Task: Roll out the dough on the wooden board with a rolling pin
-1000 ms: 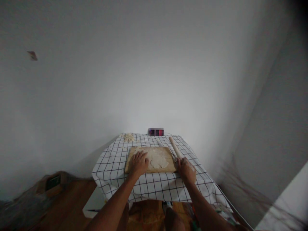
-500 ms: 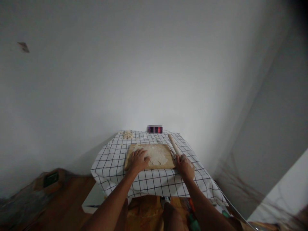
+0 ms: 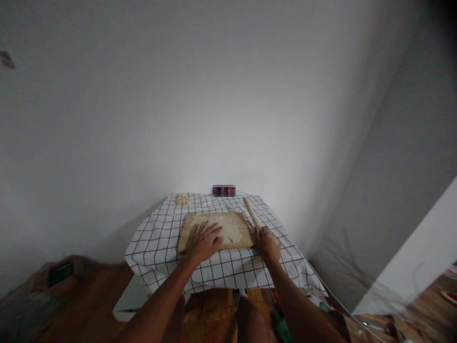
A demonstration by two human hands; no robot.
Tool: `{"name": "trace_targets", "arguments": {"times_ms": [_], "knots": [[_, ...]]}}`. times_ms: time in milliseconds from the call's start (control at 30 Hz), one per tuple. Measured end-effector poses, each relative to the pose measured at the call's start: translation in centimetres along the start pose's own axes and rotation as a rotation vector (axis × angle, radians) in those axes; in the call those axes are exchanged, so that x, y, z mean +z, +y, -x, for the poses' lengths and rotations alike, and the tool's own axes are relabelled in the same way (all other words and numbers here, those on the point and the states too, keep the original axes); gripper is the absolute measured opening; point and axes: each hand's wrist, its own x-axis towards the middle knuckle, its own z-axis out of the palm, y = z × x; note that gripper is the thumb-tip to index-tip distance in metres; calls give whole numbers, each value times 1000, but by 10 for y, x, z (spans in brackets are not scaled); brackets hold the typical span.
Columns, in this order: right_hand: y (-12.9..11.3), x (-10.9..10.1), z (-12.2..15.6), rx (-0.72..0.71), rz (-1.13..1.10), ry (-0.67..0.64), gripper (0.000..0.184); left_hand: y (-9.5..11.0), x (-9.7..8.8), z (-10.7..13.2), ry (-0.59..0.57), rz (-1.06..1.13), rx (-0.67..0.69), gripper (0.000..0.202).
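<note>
My left hand (image 3: 206, 240) lies flat with its fingers spread on a thin, floury sheet of dough (image 3: 233, 229). Under the dough is a wooden board (image 3: 184, 236), and part of the sheet is hidden by that hand. At the board's right edge, my right hand (image 3: 268, 244) is closed around the near end of a pale rolling pin (image 3: 252, 212). The pin points away from me, off the board and over the cloth.
A black-and-white checked cloth (image 3: 153, 245) covers the table. At its far left corner sits a small heap of pale dough pieces (image 3: 182, 199). A pixelated dark object (image 3: 224, 191) stands at the back against the white wall (image 3: 221, 119). A box (image 3: 60, 275) rests on the floor, left.
The view has turned slightly right, so the table appears farther left. My left hand has slid a little rightward and nearer across the board. My right hand keeps its hold on the rolling pin.
</note>
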Motion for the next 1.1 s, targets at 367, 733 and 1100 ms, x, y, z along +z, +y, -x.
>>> {"name": "trace_targets", "arguments": {"times_ms": [367,733,1100], "knots": [[-1,-1,-1,-6,-33,13,36,6,-6,1,-32,-5,60,54],[-3,-4,0,13,-33,8,37,6,-12,-1,-85,58,87,60],[-1,-1,1,-3,-15,5,37,-30,-17,-1,199,-44,-305,36]]}}
